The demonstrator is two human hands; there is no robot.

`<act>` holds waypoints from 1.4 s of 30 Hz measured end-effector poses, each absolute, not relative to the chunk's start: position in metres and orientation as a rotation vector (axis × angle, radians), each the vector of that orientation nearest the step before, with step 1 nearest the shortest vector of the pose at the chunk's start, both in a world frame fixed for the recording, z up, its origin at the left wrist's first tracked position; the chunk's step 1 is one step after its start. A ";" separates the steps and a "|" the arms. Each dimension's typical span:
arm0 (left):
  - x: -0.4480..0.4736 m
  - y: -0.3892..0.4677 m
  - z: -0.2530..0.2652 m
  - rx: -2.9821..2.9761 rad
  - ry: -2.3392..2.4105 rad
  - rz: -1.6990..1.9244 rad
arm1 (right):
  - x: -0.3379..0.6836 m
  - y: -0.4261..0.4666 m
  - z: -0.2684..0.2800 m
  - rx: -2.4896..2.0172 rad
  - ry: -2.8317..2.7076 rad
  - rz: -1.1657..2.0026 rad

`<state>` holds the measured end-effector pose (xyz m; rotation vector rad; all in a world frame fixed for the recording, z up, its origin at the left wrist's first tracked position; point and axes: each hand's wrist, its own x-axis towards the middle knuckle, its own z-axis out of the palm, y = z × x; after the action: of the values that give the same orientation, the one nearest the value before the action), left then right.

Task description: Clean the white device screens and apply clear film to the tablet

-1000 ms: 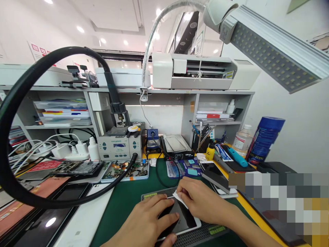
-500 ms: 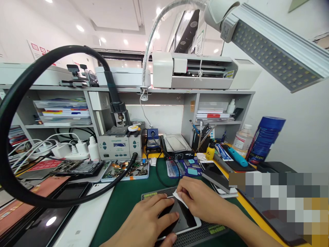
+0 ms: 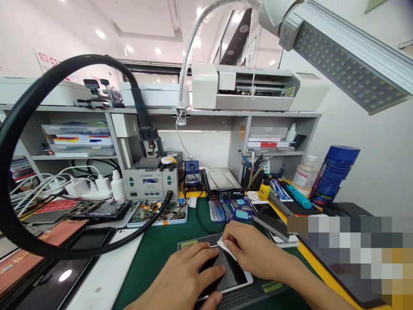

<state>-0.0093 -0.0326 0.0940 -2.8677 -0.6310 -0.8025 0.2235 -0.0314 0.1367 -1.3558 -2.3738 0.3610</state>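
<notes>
A white-framed smartphone (image 3: 237,275) with a dark screen lies face up on a grey perforated mat (image 3: 248,297). My left hand (image 3: 183,275) holds it from the left, fingers spread over the screen and its left edge, the thumb at the near side. At the phone's far edge, my right hand (image 3: 254,252) is closed, pinching a folded white wipe (image 3: 227,249) pressed on the glass. Part of the wipe is hidden under the fingers.
A tray of small parts (image 3: 161,211) sits beyond my left hand, with a soldering station (image 3: 150,183) behind it. A thick black hose (image 3: 9,172) loops at the left. Large tablets (image 3: 106,267) lie left; a stacked dark device (image 3: 271,226) lies right. A lamp (image 3: 351,64) hangs overhead.
</notes>
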 end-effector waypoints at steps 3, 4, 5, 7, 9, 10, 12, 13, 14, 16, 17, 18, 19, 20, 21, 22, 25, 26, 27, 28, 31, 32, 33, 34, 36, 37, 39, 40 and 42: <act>-0.009 -0.032 0.090 -2.857 -0.626 -0.826 | 0.223 -0.032 0.137 -1.355 -2.377 0.362; -0.010 -0.031 0.089 -2.855 -0.624 -0.835 | 0.223 -0.032 0.137 -1.355 -2.377 0.361; -0.010 -0.031 0.088 -2.856 -0.623 -0.840 | 0.223 -0.032 0.137 -1.356 -2.377 0.360; -0.010 -0.031 0.088 -2.863 -0.629 -0.833 | 0.223 -0.032 0.137 -1.356 -2.378 0.361; -0.010 -0.033 0.092 -2.869 -0.626 -0.832 | 0.224 -0.032 0.137 -1.356 -2.380 0.364; -0.009 -0.035 0.096 -2.871 -0.629 -0.827 | 0.224 -0.032 0.137 -1.356 -2.380 0.366; -0.009 -0.039 0.106 -2.886 -0.650 -0.791 | 0.224 -0.032 0.137 -1.356 -2.379 0.365; -0.009 -0.042 0.111 -2.897 -0.696 -0.745 | 0.224 -0.032 0.137 -1.355 -2.379 0.365; -0.009 -0.044 0.116 -2.910 -0.722 -0.706 | 0.224 -0.032 0.137 -1.354 -2.380 0.364; -0.008 -0.047 0.123 -2.922 -0.755 -0.663 | 0.223 -0.032 0.137 -1.354 -2.380 0.364; -0.008 -0.048 0.125 -2.925 -0.757 -0.656 | 0.223 -0.032 0.138 -1.355 -2.380 0.364; -0.008 -0.049 0.126 -2.929 -0.760 -0.652 | 0.223 -0.032 0.138 -1.357 -2.379 0.364; -0.007 -0.049 0.126 -2.933 -0.764 -0.649 | 0.223 -0.031 0.138 -1.359 -2.379 0.363; -0.007 -0.049 0.126 -2.936 -0.767 -0.648 | 0.223 -0.031 0.138 -1.361 -2.378 0.364; -0.007 -0.049 0.125 -2.938 -0.767 -0.647 | 0.222 -0.031 0.138 -1.362 -2.379 0.365; -0.007 -0.049 0.125 -2.939 -0.769 -0.648 | 0.223 -0.031 0.137 -1.362 -2.379 0.366; -0.007 -0.049 0.125 -2.937 -0.771 -0.641 | 0.223 -0.031 0.136 -1.363 -2.378 0.366; -0.007 -0.049 0.125 -2.938 -0.773 -0.636 | 0.224 -0.031 0.136 -1.363 -2.376 0.364; -0.007 -0.049 0.125 -2.936 -0.778 -0.632 | 0.224 -0.031 0.136 -1.363 -2.374 0.364; -0.007 -0.049 0.126 -2.940 -0.778 -0.628 | 0.224 -0.031 0.136 -1.363 -2.374 0.365; -0.007 -0.048 0.126 -2.947 -0.780 -0.620 | 0.223 -0.032 0.136 -1.362 -2.375 0.370; -0.007 -0.048 0.125 -2.953 -0.780 -0.615 | 0.223 -0.032 0.136 -1.362 -2.375 0.370; -0.007 -0.048 0.125 -2.954 -0.781 -0.614 | 0.223 -0.031 0.136 -1.362 -2.375 0.370; -0.007 -0.048 0.124 -2.959 -0.783 -0.609 | 0.223 -0.031 0.136 -1.362 -2.375 0.370; -0.007 -0.048 0.123 -2.961 -0.784 -0.608 | 0.224 -0.031 0.136 -1.364 -2.375 0.371; -0.007 -0.048 0.123 -2.960 -0.784 -0.610 | 0.224 -0.031 0.136 -1.364 -2.375 0.372; -0.007 -0.048 0.123 -2.952 -0.790 -0.619 | 0.224 -0.032 0.136 -1.364 -2.375 0.371; -0.007 -0.048 0.123 -2.950 -0.791 -0.621 | 0.224 -0.032 0.136 -1.363 -2.374 0.371; -0.007 -0.048 0.123 -2.951 -0.792 -0.618 | 0.224 -0.031 0.136 -1.362 -2.375 0.373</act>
<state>-0.0073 -0.0477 0.1234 -2.9514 -0.7924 -0.6181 0.2245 -0.0312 0.1360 -1.3622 -2.3749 0.3726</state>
